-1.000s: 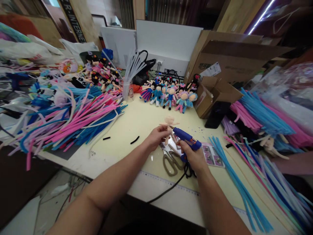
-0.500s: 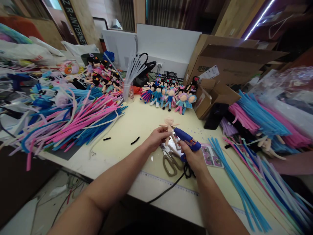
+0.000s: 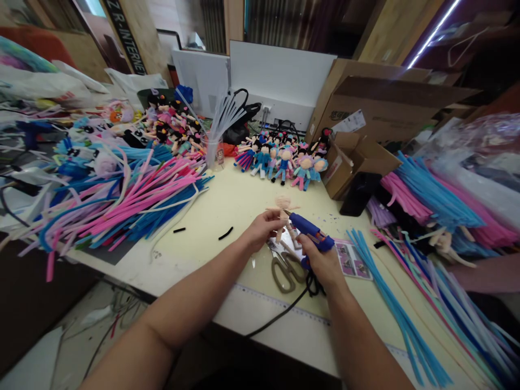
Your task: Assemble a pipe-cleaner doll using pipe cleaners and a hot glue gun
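My left hand (image 3: pixel 262 228) pinches a beige pipe-cleaner doll (image 3: pixel 283 202) by its body; the round head and spread arms show beyond my fingers. In my right hand (image 3: pixel 323 261) is a blue glue gun (image 3: pixel 309 230), its nozzle against or very near the doll's body. A black cord (image 3: pixel 280 314) runs from the gun toward the table's front edge. Below my hands lie scissors (image 3: pixel 284 273) with grey-brown handles, their blades partly covered. Two short black pipe-cleaner pieces, one of them a bent piece (image 3: pixel 226 233), lie left of my left hand.
Finished dolls (image 3: pixel 284 162) stand at the back. A heap of coloured pipe cleaners (image 3: pixel 134 200) fills the left; blue strips (image 3: pixel 390 292) lie to the right. A cup of clear sticks (image 3: pixel 214 154), a cardboard box (image 3: pixel 361 162) and a black phone (image 3: pixel 360 194) stand beyond. A ruler (image 3: pixel 280 303) lies near the front edge.
The view has shifted slightly. Both hands keep their hold on the doll and the glue gun, with the nozzle staying at the doll's body.
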The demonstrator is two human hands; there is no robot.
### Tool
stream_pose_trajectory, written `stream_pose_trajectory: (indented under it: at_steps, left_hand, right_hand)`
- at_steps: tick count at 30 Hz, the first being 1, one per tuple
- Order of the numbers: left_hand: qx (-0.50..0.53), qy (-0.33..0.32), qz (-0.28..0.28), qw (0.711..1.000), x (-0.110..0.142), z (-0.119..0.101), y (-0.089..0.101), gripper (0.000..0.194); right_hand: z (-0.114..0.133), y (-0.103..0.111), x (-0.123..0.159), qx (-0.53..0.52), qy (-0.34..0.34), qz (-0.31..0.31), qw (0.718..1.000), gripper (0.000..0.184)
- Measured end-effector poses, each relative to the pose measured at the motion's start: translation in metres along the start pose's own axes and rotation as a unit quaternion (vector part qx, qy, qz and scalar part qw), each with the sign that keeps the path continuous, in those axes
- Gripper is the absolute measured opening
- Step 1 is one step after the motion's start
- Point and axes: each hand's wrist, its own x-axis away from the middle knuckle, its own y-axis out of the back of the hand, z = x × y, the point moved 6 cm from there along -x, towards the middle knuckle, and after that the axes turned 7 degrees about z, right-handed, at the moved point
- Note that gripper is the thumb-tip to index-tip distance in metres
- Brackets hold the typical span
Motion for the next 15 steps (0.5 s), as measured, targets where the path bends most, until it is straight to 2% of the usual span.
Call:
stream_pose_trajectory:
  at_steps: [15]
  left_hand:
    - [-0.005,-0.008,-0.011,1.0,0.0016,-0.0018,0.0019,0.036]
  right_hand:
    - [0.0086,-0.0003,-0.0005,0.0,0.026,-0.004,1.0,0.031]
